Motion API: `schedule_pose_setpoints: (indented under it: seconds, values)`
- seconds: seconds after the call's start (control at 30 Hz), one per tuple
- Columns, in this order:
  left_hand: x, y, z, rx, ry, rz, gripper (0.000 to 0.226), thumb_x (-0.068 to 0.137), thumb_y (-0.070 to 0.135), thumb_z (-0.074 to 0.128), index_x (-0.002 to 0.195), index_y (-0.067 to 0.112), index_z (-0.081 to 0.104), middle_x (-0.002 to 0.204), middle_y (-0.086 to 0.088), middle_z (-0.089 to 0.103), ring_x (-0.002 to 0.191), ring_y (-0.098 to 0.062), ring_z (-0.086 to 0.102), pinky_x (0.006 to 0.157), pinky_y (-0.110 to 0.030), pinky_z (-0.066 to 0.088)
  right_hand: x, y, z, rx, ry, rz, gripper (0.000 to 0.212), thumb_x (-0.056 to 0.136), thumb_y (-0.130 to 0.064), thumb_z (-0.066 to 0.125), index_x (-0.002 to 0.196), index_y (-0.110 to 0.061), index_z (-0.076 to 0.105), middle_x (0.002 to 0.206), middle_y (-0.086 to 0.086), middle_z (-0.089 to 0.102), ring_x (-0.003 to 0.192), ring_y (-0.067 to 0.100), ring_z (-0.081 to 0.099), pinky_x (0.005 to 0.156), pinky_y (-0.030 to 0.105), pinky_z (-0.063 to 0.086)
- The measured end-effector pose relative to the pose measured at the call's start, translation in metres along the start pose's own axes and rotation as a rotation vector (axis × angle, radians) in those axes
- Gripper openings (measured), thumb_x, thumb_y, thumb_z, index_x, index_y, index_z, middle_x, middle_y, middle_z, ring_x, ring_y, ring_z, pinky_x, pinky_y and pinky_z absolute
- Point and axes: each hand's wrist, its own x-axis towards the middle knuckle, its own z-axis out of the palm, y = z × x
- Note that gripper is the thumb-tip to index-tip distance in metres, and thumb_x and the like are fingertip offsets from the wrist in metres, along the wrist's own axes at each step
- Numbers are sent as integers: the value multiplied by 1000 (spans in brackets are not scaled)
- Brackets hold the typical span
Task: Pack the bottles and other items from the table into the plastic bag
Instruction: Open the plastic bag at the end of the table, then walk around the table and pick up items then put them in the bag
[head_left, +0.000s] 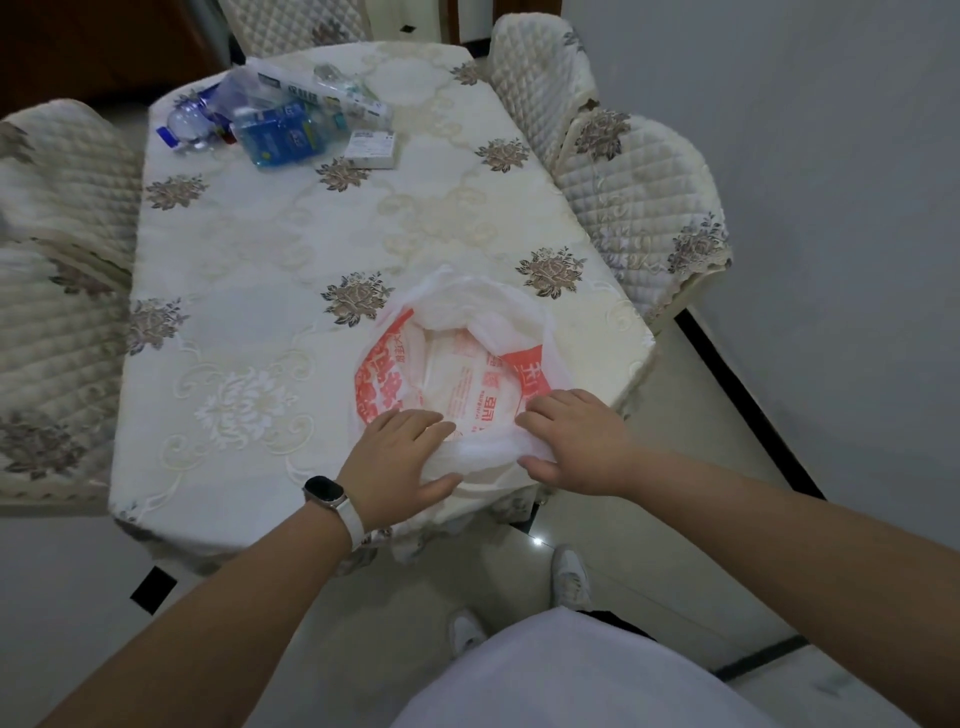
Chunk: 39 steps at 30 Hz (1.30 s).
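Two hands at the near rim of the plastic bag (467, 317)

Bag: white film with red print, mouth open and facing up, standing at the near right corner of the surface (260, 249). Grip, left hand (400, 452): fingers over the near rim, thumb under it, pinching the film. Grip, right hand (576, 441): same pinch, with a short stretch of rim between the two. The bag lies directly ahead of both hands. The blue-labelled bottle (280, 137), clear bottle (187, 124), small white box (371, 150) and long carton (332, 98) sit clustered at the far left end, well apart from bag and hands. A watch (324, 493) is on the left wrist
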Motion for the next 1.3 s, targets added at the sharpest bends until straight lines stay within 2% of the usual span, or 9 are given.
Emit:
schedule_pose_setpoints:
  seconds: [0.2,0.33,0.43,0.63,0.8,1.0,1.17,1.3]
  values:
    - [9,13,-14,-70,112,41,57,89,57,52,126,15,61,129,-6,62,119,-25,57,104,-45,42,-10,-6,-21,-11,75,87,57,92,-57,44,131,-19,57,132,1,58,123,21,52,104,39,38]
    - [24,28,-17,-88,160,79,55,91,55,51,127,15,60,131,-6,60,121,-25,55,105,-47,42,-23,-4,-31,-41,156,174,58,90,-57,42,125,-15,63,126,6,62,117,26,57,100,42,44]
    - [38,41,-21,-86,189,84,53,91,53,50,126,15,61,132,-8,60,122,-28,55,104,-49,43,-32,9,-34,-52,218,217,54,89,-56,47,120,-14,65,121,8,64,112,29,60,97,44,48]
    - [76,75,-29,-41,237,52,48,93,49,53,129,17,60,135,-7,58,125,-27,52,104,-50,42,-45,51,-41,-70,323,232,56,89,-55,45,121,-14,66,123,10,64,113,30,59,96,44,47]
    - [140,124,-30,19,226,50,46,91,44,53,129,18,60,135,-9,59,124,-29,54,105,-49,42,-69,113,-54,-76,376,290,56,88,-56,45,122,-17,64,125,8,63,113,28,57,96,41,46]
    - [244,206,-23,46,231,134,45,90,41,57,128,17,60,134,-11,59,123,-31,54,102,-48,44,-122,224,-81,-34,383,379,55,88,-56,43,121,-16,62,125,7,60,115,28,55,101,43,41]
    - [316,267,-25,41,267,179,40,86,33,66,123,16,62,131,-9,59,119,-29,54,100,-43,41,-163,300,-97,-42,423,449,58,86,-56,42,119,-14,64,123,10,63,113,31,57,99,43,42]
    - [360,293,-20,26,239,172,43,88,37,59,126,15,62,133,-10,58,122,-31,53,100,-47,44,-184,343,-104,-37,416,462,57,87,-54,43,120,-13,64,126,12,62,114,31,57,99,43,42]
